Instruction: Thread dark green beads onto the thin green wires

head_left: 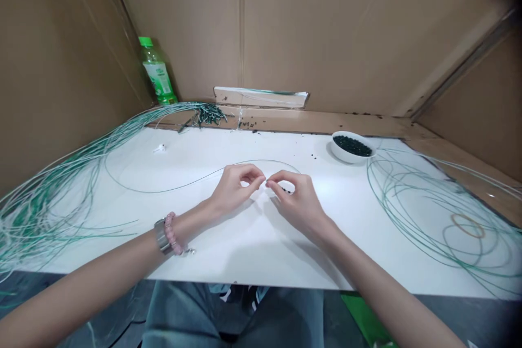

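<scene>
Above the white tabletop, my left hand (234, 187) and my right hand (299, 198) meet almost fingertip to fingertip, each in a thumb-and-finger pinch. A thin green wire (163, 191) runs in a wide loop behind both hands, and its end seems to lie in my left fingertips. Between the two pinches sits a tiny dark speck, too small to name; what my right fingers hold is hidden. Several small black pieces (287, 191) lie on the table behind my right hand. A white bowl (340, 155) full of dark green-black bits stands behind and to the right.
A large bundle of green and white wires (61, 185) covers the left side, its dark beaded ends at the back. Loose coils of green wire (391, 223) lie at right, with a tan ring (467, 225). A green-capped bottle (158, 73) stands in the back-left corner. Cardboard walls (305, 22) enclose the table.
</scene>
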The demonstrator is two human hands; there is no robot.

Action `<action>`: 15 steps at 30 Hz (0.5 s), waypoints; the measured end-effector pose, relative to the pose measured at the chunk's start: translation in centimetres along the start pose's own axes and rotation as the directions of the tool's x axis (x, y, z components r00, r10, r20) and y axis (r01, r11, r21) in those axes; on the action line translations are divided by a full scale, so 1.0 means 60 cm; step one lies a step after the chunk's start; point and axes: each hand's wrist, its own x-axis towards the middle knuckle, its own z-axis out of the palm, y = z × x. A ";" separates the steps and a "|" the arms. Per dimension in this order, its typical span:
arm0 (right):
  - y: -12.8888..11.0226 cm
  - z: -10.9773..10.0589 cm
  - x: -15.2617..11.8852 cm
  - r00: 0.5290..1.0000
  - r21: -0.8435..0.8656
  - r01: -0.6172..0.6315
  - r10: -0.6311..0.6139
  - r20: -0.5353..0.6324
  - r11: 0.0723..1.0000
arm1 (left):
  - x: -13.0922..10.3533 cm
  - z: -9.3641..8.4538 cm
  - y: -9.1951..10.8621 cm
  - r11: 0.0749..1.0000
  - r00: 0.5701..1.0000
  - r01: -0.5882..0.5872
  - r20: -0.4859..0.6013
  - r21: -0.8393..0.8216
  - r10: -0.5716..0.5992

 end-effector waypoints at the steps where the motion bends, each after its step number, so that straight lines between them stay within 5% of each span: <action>1: 0.000 0.003 -0.001 1.000 0.022 0.008 -0.008 0.000 1.000 | 0.004 -0.003 0.002 1.000 1.000 0.016 0.025 -0.022 -0.016; 5: 0.005 0.014 -0.003 0.996 0.142 0.048 -0.037 -0.078 0.989 | 0.059 -0.024 0.002 0.994 0.999 0.053 0.003 -0.091 -0.053; 8: 0.010 0.024 -0.004 0.987 0.171 0.153 -0.141 -0.079 0.973 | 0.137 -0.015 -0.003 0.994 0.996 -0.038 0.089 0.106 0.029; 10: 0.014 0.033 -0.006 0.977 0.153 0.213 -0.209 -0.040 0.965 | 0.188 0.015 -0.006 0.953 0.967 -0.136 0.247 0.269 0.068; 15: 0.023 0.049 -0.011 0.955 0.113 0.288 -0.293 0.033 0.951 | 0.264 0.122 -0.017 0.893 0.902 -0.275 0.416 0.355 0.113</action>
